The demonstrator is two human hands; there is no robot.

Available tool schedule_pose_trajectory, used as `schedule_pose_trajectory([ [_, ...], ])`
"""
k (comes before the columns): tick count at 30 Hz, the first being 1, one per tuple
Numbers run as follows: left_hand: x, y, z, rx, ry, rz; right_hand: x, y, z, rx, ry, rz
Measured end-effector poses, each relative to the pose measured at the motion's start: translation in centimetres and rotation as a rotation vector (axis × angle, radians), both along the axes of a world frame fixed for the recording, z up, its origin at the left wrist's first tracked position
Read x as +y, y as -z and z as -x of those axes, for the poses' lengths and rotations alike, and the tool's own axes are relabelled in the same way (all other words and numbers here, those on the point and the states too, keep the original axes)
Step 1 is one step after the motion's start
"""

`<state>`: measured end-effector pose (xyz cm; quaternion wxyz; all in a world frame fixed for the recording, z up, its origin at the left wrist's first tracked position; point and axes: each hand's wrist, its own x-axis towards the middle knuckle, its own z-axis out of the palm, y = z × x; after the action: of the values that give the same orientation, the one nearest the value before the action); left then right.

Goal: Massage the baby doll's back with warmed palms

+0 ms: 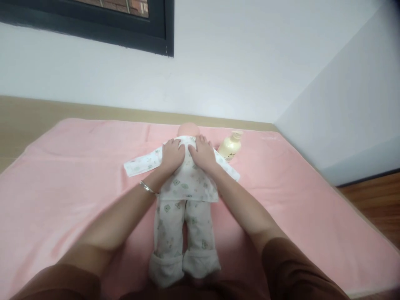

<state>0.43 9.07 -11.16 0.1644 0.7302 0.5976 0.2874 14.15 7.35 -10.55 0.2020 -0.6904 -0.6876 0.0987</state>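
A baby doll [188, 183] in a white patterned top and trousers lies stretched out on a pink blanket [281, 208], its bald head at the far end and its cuffed trouser legs towards me. On the left of its upper body rests my left hand [172, 155], palm down with the fingers laid flat. My right hand [202, 153] lies the same way on the other side, thumbs pointing inward with a strip of cloth between them. Both sleeves spread outward beside my wrists. The doll's face is not visible.
Just right of the doll, a pale yellow pump bottle [230, 146] stands on the blanket. Behind the blanket runs a white wall [218, 83] with a dark window frame [156, 29]. Another wall [350, 96] borders the right side, above a wooden floor [375, 200].
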Motion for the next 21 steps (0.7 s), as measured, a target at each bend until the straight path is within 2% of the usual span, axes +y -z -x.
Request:
schedule_pose_trajectory([
  [3, -2.2, 0.1, -0.9, 0.109, -0.015, -0.032, 0.8, -0.4, -0.2, 0.004, 0.113, 0.084],
  [6, -3.6, 0.1, -1.0, 0.152, 0.053, -0.056, 0.3, -1.0, 0.2, -0.009, 0.135, 0.107],
  [8, -3.2, -0.1, -0.5, 0.162, 0.097, -0.039, -1.0, -1.5, 0.9, -0.086, 0.122, 0.063],
  [11, -1.0, -0.5, 0.7, 0.145, 0.128, 0.016, -4.1, -2.5, 2.5, -0.272, 0.107, 0.004],
  [14, 0.8, -0.8, 1.5, 0.107, 0.104, 0.075, -6.2, -3.6, 3.6, -0.342, 0.093, 0.080],
  [17, 0.3, -0.5, 1.1, 0.175, 0.071, 0.025, -5.6, -4.0, 3.2, -0.314, 0.100, 0.114],
  [19, -1.2, 0.0, 0.5, 0.244, 0.055, -0.048, -4.2, -3.7, 2.2, -0.263, 0.092, 0.103],
  [21, -2.9, 0.3, 0.0, 0.288, 0.102, -0.134, -2.7, -3.2, 1.0, -0.186, 0.053, 0.113],
])
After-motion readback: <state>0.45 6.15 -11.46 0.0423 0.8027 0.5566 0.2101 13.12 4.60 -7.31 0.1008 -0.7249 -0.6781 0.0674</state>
